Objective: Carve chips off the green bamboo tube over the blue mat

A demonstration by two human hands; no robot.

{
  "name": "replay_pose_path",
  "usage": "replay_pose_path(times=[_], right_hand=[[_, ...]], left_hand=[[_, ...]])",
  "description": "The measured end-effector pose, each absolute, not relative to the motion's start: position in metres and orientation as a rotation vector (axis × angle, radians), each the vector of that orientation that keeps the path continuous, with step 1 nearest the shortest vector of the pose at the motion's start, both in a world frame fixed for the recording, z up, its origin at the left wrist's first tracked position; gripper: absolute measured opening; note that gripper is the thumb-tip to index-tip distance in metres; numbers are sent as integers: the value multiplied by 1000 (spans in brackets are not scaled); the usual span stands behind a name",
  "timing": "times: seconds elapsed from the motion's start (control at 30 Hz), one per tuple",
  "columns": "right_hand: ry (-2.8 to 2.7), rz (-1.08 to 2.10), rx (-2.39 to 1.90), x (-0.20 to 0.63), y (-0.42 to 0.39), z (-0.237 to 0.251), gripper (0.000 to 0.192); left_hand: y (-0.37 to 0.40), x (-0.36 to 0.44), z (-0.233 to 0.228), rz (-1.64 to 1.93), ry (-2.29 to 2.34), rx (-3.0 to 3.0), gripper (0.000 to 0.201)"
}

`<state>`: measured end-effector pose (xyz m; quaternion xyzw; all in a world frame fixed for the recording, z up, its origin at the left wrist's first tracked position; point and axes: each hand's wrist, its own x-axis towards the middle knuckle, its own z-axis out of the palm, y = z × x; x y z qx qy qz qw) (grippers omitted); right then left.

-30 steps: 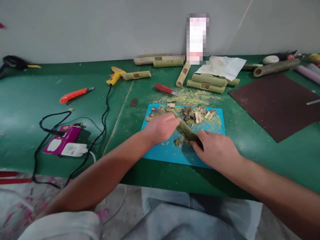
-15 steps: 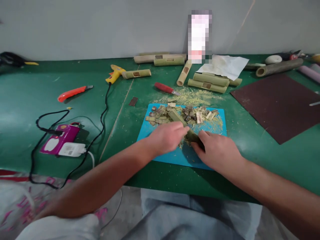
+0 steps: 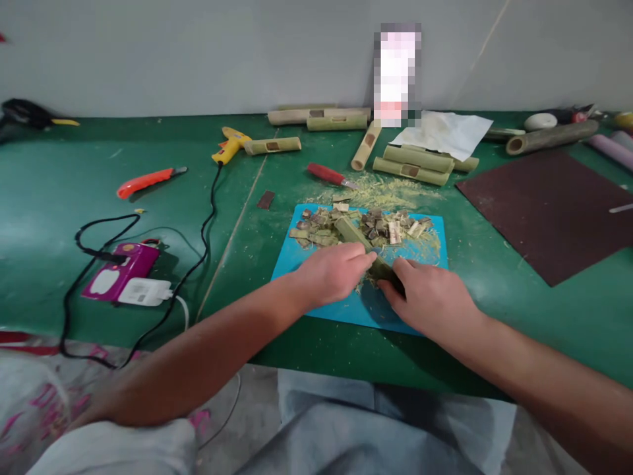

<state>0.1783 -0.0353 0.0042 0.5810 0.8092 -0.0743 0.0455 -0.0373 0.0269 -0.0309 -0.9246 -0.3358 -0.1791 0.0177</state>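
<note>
Over the blue mat (image 3: 289, 260), the right hand (image 3: 430, 290) wraps thumb and fingers round the near end of a bamboo tube (image 3: 351, 231), which slants across the mat from far left to near right. The left hand (image 3: 339, 270) bears on the tube's middle, its fingers curled in tight; whether they pinch the tube itself or some small tool, I cannot tell from this angle. Just beyond, wood chips (image 3: 316, 234) lie heaped along the mat's far half, the tube's far end among them. Past the mat's edge, a red-handled tool (image 3: 329, 175) lies beside pale shavings (image 3: 386, 188) on the green table (image 3: 494, 277). Farther back, cut bamboo pieces (image 3: 418, 158) lie near a white sheet (image 3: 445, 132). To the right is a flat brown sheet (image 3: 548, 218). Leftward are a yellow glue gun (image 3: 230, 146), an orange cutter (image 3: 151, 183) and a purple box (image 3: 106, 277) with a white adapter (image 3: 144, 291).
</note>
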Motion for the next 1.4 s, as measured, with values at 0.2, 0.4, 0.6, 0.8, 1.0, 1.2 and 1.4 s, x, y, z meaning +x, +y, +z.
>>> replay_pose_path(times=[0.2, 0.4, 0.6, 0.8, 1.0, 1.2, 1.4], right_hand=[[2484, -208, 1775, 177, -37, 5, 26], [2482, -223, 1784, 176, -36, 7, 26], [2471, -217, 1765, 175, -36, 7, 27], [2478, -230, 1742, 174, -36, 7, 25], [2458, -244, 1761, 174, -35, 8, 26], [2462, -256, 1776, 175, -36, 9, 24], [2458, -251, 1754, 175, -36, 9, 25]], left_hand=[[32, -41, -27, -621, -1116, -2766, 38], [31, -40, -24, -637, -1141, -2746, 38], [31, -40, -23, -588, -1101, -2806, 35], [27, -40, -26, -564, -994, -2821, 37], [26, -39, -27, -632, -1037, -2738, 38], [26, -39, -23, -646, -1086, -2752, 37], [29, -42, -22, -594, -1001, -2820, 36]])
